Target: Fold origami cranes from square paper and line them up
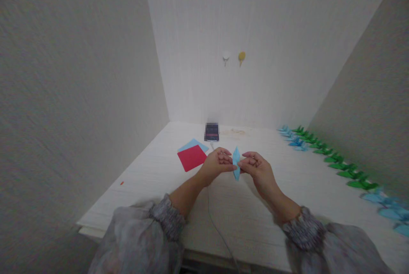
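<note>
A narrow, pointed piece of folded light blue paper (236, 154) stands upright between my two hands, above the table. My left hand (217, 164) pinches its left side, thumb across the lower middle. From the right, my right hand (257, 167) pinches the same paper with thumb and index finger. The other fingers of both hands are curled loosely. To the left of my left hand lies a red paper square (191, 158), partly over a light blue sheet (194, 142).
A phone (211, 132) stands near the back wall, with a cable (217, 229) running to the front edge. Rows of folded green cranes (335, 159) and blue cranes (295, 142) line the right side. A small orange scrap (122, 183) lies at left. Two hooks (242, 56) hang on the wall.
</note>
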Available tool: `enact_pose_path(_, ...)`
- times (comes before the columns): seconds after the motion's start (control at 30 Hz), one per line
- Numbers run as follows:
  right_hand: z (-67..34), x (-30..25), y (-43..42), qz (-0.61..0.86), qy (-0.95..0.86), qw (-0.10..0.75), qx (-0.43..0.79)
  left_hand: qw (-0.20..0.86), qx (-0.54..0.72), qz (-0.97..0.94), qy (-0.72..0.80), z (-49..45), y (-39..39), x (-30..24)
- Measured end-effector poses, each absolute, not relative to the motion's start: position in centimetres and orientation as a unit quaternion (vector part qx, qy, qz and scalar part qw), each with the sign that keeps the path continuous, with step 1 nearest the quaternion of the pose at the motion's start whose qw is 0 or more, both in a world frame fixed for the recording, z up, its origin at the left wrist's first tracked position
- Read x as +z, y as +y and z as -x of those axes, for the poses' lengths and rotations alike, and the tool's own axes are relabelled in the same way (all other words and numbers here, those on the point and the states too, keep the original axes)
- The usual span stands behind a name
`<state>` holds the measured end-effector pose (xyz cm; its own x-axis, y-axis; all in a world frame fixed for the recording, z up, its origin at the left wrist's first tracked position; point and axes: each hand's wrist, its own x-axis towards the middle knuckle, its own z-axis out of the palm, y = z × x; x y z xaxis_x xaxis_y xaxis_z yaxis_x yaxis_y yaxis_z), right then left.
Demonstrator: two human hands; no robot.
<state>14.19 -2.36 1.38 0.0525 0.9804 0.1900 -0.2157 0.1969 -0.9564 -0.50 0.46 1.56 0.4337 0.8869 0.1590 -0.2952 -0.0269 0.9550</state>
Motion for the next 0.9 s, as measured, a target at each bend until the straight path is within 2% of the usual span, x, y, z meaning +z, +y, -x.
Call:
enact_pose_path(0.27, -13.8, 1.2, -2.4, 0.402, -0.464, 0.621, 0.486, 0.644, 0.449, -0.554, 0.277, 0.5, 0.7, 1.0)
enact_pose_path(0.67, -14.1, 0.4, -1.8, 0.384, -0.497, 0.582, 0.517, 0.646, 0.467, -0.536, 0.278, 0.5, 0.8, 0.8)
enact_pose_path(0.77, -14.2, 0.2, -1.6, 0.404, -0.523, 0.578, 0.479, 0.642, 0.474, -0.532, 0.283, 0.4, 0.8, 0.8)
enact_pose_path(0.9, -14.4, 0.3, -1.8, 0.457, -0.602, 0.558, 0.343, 0.622, 0.474, -0.541, 0.309, 0.3, 0.8, 0.7)
